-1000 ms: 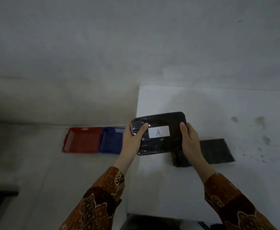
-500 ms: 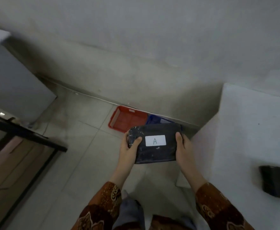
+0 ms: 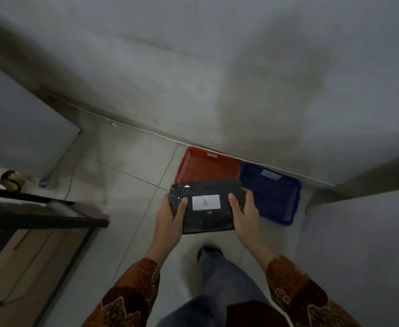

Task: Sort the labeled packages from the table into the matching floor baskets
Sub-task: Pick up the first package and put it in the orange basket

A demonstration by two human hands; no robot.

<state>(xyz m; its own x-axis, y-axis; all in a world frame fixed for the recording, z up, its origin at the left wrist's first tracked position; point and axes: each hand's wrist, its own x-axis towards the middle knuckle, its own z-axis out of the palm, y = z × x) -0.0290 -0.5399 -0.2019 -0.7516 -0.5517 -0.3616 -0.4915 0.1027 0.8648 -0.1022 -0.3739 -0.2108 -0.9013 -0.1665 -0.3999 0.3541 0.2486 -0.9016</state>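
- Thumbs on top, fingers hidden underneath: that is how I hold the black package (image 3: 208,206), one hand at each short end.
- My left hand (image 3: 169,219) pinches the left end and my right hand (image 3: 244,212) pinches the right end, both pressed onto the wrap.
- My thumbs sit on each side of the white label (image 3: 206,202), which has the letter A on it.
- The package is up in the air between my hands, flat, with its label facing me.
- The wrap looks shiny, so I think it may be slippery. That is why I think the two ends are a good place to hold, with fingers below to carry it.
- It keeps its shape and does not sag between my hands, so I guess it is fairly stiff.
- It does not look heavy, but I cannot be sure.
- Just past my grip, on the floor, sits the red basket (image 3: 189,161). The package hides its near edge.
- Past my right hand, just beside the red one, sits the blue basket (image 3: 270,197).
- Each basket has a small tag on its far rim, but I cannot read them from here.
- I think I should read those tags first, then lower the package flat into the one that says A.
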